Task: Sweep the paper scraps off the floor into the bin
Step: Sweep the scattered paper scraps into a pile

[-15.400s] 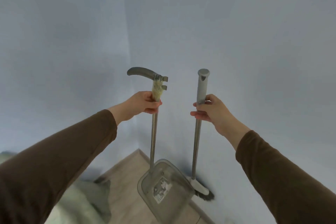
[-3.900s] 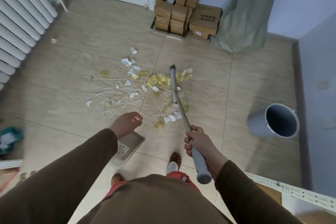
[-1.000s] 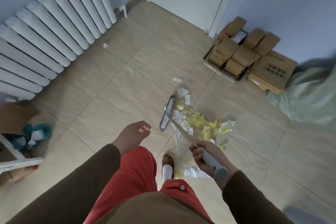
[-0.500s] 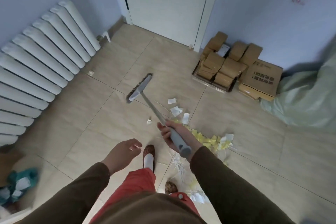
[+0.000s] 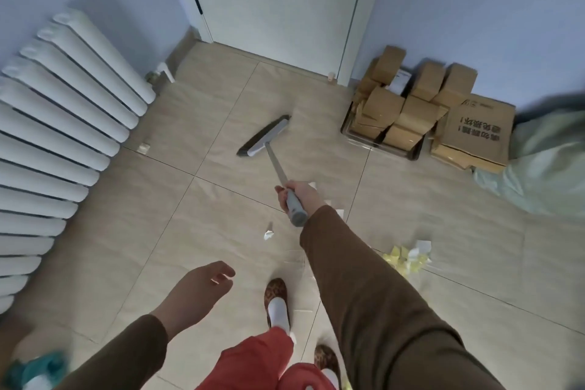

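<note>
My right hand [image 5: 299,195] is shut on the grey handle of the broom [image 5: 265,135], whose flat head is stretched out over the tiles toward the door. My left hand [image 5: 196,293] hangs open and holds nothing, low at the left. A pile of yellow and white paper scraps [image 5: 408,255] lies on the floor to the right of my right arm, which hides part of it. One small white scrap [image 5: 268,234] lies alone below the broom handle. Another scrap [image 5: 144,148] sits close to the radiator. The bin and the dustpan are out of view.
A white radiator [image 5: 57,136] runs along the left wall. A white door [image 5: 278,3] is shut at the back. Stacked cardboard boxes [image 5: 424,111] and a pale green sack [image 5: 544,165] stand at the right wall. My feet in patterned slippers [image 5: 276,293] are below.
The broom head has swung away from the scrap pile, up and toward the door. My right arm has stretched out, and my view has tilted up and left. The left hand stays empty.
</note>
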Tool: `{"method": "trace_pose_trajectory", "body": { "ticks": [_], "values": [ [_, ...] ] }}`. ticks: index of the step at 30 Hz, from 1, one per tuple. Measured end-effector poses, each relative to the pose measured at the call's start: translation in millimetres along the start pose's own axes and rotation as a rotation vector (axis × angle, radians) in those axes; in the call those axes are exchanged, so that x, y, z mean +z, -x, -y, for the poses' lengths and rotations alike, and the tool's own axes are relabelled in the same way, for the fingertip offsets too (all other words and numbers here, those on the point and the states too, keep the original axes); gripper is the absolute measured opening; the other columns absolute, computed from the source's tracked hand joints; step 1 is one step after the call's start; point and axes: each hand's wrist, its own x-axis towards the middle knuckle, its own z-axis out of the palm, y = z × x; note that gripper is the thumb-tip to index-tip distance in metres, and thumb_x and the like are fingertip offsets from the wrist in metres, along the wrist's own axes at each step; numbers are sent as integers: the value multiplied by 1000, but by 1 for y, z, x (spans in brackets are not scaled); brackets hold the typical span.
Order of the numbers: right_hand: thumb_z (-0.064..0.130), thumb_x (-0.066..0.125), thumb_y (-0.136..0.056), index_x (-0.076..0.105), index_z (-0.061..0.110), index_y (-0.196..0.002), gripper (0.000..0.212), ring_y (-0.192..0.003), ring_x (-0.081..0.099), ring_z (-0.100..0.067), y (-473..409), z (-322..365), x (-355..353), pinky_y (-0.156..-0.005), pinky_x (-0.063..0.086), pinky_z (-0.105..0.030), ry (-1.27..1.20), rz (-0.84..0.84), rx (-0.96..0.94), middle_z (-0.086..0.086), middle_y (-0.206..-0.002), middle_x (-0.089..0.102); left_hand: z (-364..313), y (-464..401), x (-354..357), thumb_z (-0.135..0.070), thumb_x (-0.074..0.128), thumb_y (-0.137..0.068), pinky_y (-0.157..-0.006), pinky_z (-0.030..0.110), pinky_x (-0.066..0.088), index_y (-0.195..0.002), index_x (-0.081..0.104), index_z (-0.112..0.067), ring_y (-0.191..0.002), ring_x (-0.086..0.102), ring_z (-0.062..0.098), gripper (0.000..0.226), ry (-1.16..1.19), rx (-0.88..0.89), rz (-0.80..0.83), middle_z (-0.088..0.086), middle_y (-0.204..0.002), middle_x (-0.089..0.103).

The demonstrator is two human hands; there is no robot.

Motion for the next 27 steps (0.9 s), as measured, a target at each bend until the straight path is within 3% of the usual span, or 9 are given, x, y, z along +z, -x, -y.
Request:
{"method": "trace_pose_trajectory", "body": {
  "ticks": [4,7,12,14,17,23,27],
  "values": [
    [15,51,-101,54,6,-109,12,-39,50,-10,82,-69,-59,-36,47,-18,-203,-99,-16,-9,-77,56,-7,-5,4,-28,61,-93,-72,22,50,-103,67,-32,-88,64,6,12,-16,24,81,-8,-99,68],
    [12,52,-100,52,12,-122,22,-40,50,-12,150,-110,-91,-35,46,-19,-305,-204,-18,-10,-76,58,-21,-11,6,-28,61,-93,-67,21,48,-101,67,-32,-85,63,8,11,-12,61,128,-7,-99,68],
    [11,50,-100,51,4,-100,7,-35,47,-11,247,-124,-94,-29,43,-20,-373,-272,0,-9,-72,50,-55,-22,8,-28,61,-92,-64,21,43,-105,68,-27,-81,60,9,14,-21,148,159,-4,-99,68],
    [11,50,-100,52,3,-90,13,-32,45,-10,281,-125,-91,-28,41,-19,-347,-259,9,-8,-70,46,-68,-26,9,-28,61,-92,-65,22,43,-106,69,-24,-81,60,11,16,-8,179,157,-2,-99,68],
    [4,47,-100,55,7,-106,10,-35,43,-11,318,-133,-89,-28,39,-19,-282,-214,-35,-10,-70,50,-83,-29,13,-28,61,-93,-66,25,42,-107,69,-24,-82,60,12,16,1,217,153,-2,-99,68],
    [3,50,-98,56,20,-128,35,-45,47,-11,292,-130,-89,-35,44,-20,-63,-153,-10,-10,-78,57,-78,-16,21,-27,61,-93,-63,25,41,-107,68,-23,-73,58,9,17,-8,177,121,-1,-95,68],
    [5,46,-99,53,9,-117,19,-48,49,-9,227,-122,-65,-38,46,-15,-63,22,64,-8,-78,52,-63,4,31,-25,61,-93,-62,26,42,-107,67,-19,-82,62,17,16,-30,99,78,0,-94,67]
  ]
}}
